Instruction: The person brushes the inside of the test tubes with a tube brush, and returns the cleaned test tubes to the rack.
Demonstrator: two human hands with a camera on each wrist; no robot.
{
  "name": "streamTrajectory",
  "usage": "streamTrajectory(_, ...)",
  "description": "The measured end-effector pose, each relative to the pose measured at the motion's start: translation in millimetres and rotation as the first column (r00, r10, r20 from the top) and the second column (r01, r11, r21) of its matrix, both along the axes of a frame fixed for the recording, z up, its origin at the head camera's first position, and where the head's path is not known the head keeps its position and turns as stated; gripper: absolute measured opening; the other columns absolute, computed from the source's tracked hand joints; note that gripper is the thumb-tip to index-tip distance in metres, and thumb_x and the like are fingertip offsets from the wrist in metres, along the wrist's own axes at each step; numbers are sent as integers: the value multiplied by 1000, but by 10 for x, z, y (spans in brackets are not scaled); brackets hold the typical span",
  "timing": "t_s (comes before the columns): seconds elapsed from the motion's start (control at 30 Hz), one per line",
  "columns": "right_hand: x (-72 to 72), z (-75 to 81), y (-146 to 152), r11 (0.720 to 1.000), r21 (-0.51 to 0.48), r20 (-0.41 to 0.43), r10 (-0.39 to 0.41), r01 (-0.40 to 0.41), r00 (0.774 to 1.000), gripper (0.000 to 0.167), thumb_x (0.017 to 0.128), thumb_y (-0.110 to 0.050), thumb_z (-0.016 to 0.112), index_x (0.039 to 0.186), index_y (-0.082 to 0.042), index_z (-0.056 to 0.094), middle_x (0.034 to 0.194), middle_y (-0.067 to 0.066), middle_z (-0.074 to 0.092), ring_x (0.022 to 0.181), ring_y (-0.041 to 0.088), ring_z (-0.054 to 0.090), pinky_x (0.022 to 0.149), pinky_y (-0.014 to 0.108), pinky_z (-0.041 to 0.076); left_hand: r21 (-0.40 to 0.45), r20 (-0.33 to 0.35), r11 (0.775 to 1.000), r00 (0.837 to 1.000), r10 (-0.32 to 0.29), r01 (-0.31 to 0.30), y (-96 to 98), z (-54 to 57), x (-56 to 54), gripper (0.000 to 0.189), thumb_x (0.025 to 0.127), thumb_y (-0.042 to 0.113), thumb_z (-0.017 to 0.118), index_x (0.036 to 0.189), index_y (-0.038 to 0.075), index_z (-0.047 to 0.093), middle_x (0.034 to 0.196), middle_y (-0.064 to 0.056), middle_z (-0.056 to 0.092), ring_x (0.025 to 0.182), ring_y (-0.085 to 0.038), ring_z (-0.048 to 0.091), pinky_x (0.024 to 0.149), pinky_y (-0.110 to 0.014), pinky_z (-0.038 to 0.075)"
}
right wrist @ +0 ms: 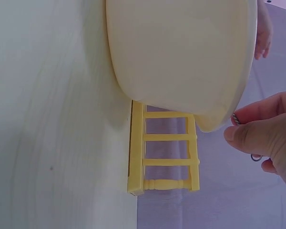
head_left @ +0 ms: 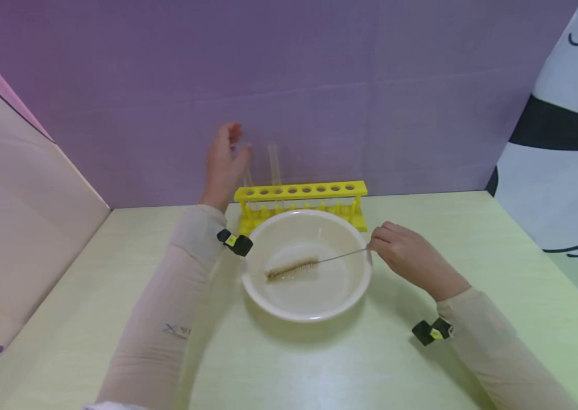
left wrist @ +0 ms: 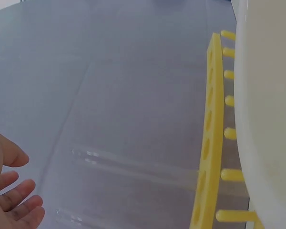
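My right hand [head_left: 417,259] pinches the thin twisted-wire handle of a test tube brush [head_left: 292,270]. The brush's tan bristles lie inside a cream basin [head_left: 306,317], and the wire crosses its right rim. A small wire loop [right wrist: 256,158] shows below the thumb in the right wrist view. Behind the basin stands a yellow test tube rack [head_left: 314,189]. Two clear test tubes stand upright at its left end, one test tube [head_left: 274,162] and another test tube [left wrist: 69,218] nearest my left hand [head_left: 223,165]. That hand holds nothing, its fingers loosely bent above the tube tops.
The basin and rack stand on a pale wooden table [head_left: 314,370]. A purple cloth backdrop [head_left: 289,68] rises right behind the rack. Printed panels flank the table on the left [head_left: 22,188] and right [head_left: 570,188]. Several rack holes hold no tube.
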State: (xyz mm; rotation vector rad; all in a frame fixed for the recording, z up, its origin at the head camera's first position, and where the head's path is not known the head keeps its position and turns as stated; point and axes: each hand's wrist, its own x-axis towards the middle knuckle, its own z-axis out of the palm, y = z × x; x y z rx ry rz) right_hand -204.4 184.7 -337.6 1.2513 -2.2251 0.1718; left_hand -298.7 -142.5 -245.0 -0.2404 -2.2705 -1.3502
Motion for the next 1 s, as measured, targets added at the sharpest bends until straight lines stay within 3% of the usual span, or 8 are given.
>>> streamTrajectory(0.17, 5, -9, -14, 1000, -14, 1, 0, 0, 1000, 22, 68, 17, 70, 80, -2, 68, 80, 5, 61, 74, 18, 54, 66, 28, 50, 38, -61, 998, 997, -47, 50, 129, 52, 45, 41, 90, 7, 60, 129, -1, 47, 125, -16, 55, 118, -25, 51, 100, -31, 39)
streamTrajectory(0.27, 8, -10, -18, 1000, -17, -5, -5, 5, 1000, 22, 68, 17, 69, 80, -1, 68, 80, 5, 61, 75, 19, 54, 66, 28, 50, 93, -62, 993, 996, -71, 77, 197, 59, 35, 42, 88, 4, 61, 127, -3, 48, 124, -18, 56, 116, -27, 52, 99, -31, 40)
streamTrajectory(0.5, 16, -12, -10, 999, -29, -35, -20, 19, 999, 21, 68, 17, 69, 78, -1, 67, 79, 6, 61, 74, 20, 55, 67, 30, 50, 98, 70, 992, 994, -80, 73, 350, 25, -31, 52, 90, 9, 61, 137, 2, 39, 133, -13, 51, 124, -23, 46, 104, -31, 37)
streamTrajectory(0.7, 24, -30, 0, 999, -47, -45, -22, 20, 999, 19, 68, 16, 69, 75, -1, 65, 77, 6, 61, 73, 20, 54, 64, 29, 49, 84, 165, 995, 984, -75, 62, 388, -54, -80, 58, 91, 14, 60, 142, 4, 34, 140, -10, 46, 129, -21, 41, 105, -29, 35)
streamTrajectory(0.83, 16, -39, -5, 999, -49, -54, -23, 20, 998, 18, 68, 16, 67, 74, -1, 64, 77, 7, 60, 72, 20, 54, 63, 29, 49, 73, 274, 995, 958, -82, 65, 369, -115, -92, 62, 92, 21, 60, 145, 8, 30, 143, -7, 42, 132, -19, 39, 106, -31, 35)
streamTrajectory(1.0, 3, -44, -19, 998, -59, -72, -26, 22, 997, 18, 69, 17, 65, 73, 0, 62, 76, 8, 60, 71, 21, 53, 63, 30, 48, 23, 447, 996, 890, -86, 84, 354, -171, -65, 62, 93, 28, 58, 146, 13, 28, 142, -5, 40, 129, -21, 41, 102, -36, 39)
